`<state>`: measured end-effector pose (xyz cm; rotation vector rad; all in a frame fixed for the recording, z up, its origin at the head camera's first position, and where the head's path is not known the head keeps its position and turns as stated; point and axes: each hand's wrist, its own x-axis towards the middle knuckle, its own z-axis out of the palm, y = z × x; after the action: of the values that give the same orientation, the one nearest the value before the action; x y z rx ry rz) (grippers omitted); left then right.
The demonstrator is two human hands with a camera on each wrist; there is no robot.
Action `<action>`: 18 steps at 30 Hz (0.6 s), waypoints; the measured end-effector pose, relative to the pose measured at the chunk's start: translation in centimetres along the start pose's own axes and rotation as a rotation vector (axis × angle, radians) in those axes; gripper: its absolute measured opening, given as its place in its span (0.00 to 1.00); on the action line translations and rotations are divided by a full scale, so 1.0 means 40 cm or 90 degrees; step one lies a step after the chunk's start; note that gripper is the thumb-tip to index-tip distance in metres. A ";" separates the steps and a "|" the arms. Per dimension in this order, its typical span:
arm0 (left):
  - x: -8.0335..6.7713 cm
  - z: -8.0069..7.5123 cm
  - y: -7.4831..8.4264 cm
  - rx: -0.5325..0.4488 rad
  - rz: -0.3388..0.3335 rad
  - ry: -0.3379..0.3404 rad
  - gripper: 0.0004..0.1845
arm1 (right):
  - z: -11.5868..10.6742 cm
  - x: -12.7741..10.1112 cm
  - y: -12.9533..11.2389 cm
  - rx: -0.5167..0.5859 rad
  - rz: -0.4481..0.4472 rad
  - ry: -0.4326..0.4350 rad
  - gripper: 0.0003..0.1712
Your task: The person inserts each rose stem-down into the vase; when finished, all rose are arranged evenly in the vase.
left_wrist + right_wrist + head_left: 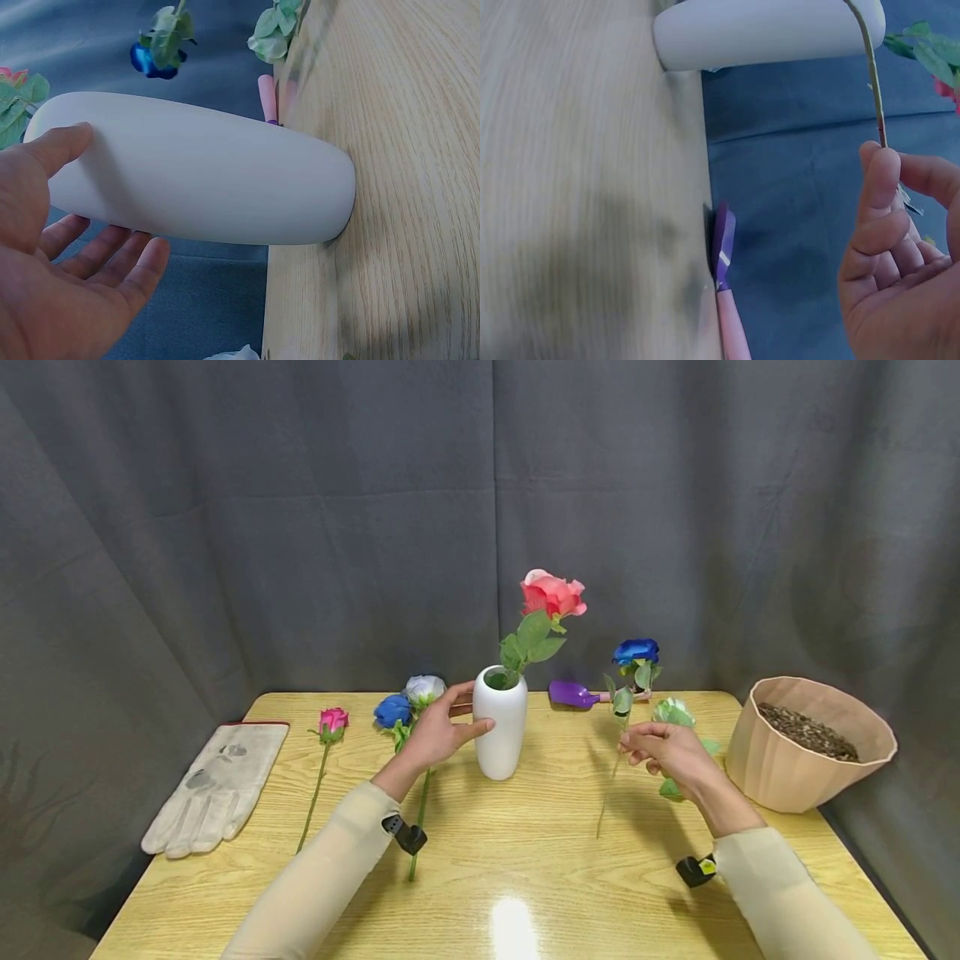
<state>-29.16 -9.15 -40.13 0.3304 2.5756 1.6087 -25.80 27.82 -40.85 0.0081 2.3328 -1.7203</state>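
A white vase [500,735] stands upright on the table, holding one coral-pink rose [553,596] that leans right. My left hand [438,731] holds the vase near its top, thumb on the near side and fingers round the far side. To the right, my right hand [670,752] pinches the stem of a blue rose [636,652] between thumb and fingertips. The bloom is up, and the bare stem [874,90] slants down above the table. In the left wrist view, the vase [210,172] is seen side-on, its base on the wood.
Left of the vase lie a blue flower [392,711], a white flower [425,688] and a pink rose [333,722]. Gloves [217,785] rest at the left edge. A purple shovel [573,694], a pale green flower [673,711] and a soil-filled planter [772,768] are on the right.
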 end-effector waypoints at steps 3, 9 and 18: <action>0.000 0.001 0.000 0.000 0.001 0.001 0.41 | 0.007 -0.003 -0.013 0.003 -0.006 0.012 0.14; 0.000 0.003 -0.002 0.005 0.000 0.002 0.41 | 0.020 -0.008 -0.041 0.022 -0.025 0.047 0.14; 0.000 0.002 0.000 0.003 0.004 0.004 0.41 | 0.037 -0.002 -0.074 0.071 -0.040 0.104 0.13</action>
<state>-29.14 -9.08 -40.16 0.3350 2.5860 1.6083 -25.87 25.53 -38.48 0.1000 2.3699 -1.9463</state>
